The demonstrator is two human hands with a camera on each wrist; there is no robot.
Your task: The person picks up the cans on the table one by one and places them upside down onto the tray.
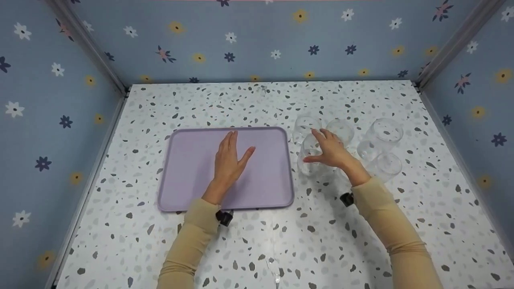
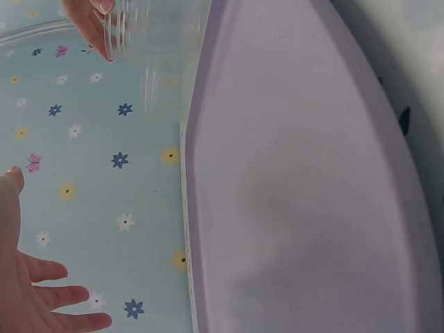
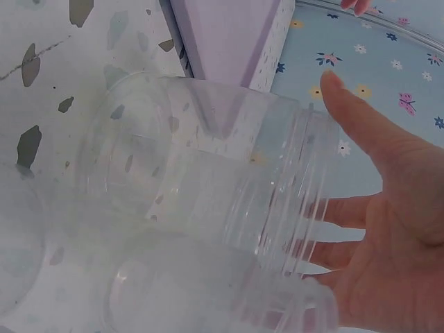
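A light purple tray (image 1: 192,168) lies flat on the table. Above it hovers my left hand (image 1: 229,162), fingers straight, thumb out to the side, holding nothing; the left wrist view shows the same spread fingers. To the right of the tray, my right hand (image 1: 332,150) hangs over a group of clear jars, its thumb and fingers spread wide. In the right wrist view, one upright transparent jar (image 3: 208,152) with a threaded neck has the hand's fingers behind its rim and the thumb off to one side. Whether the fingers touch the rim I cannot tell.
More clear jars stand around the right hand, including one at the back (image 1: 307,123) and one farther right (image 1: 387,130). The speckled white table (image 1: 225,104) is bounded by blue flowered panels (image 1: 257,40) at the back and both sides.
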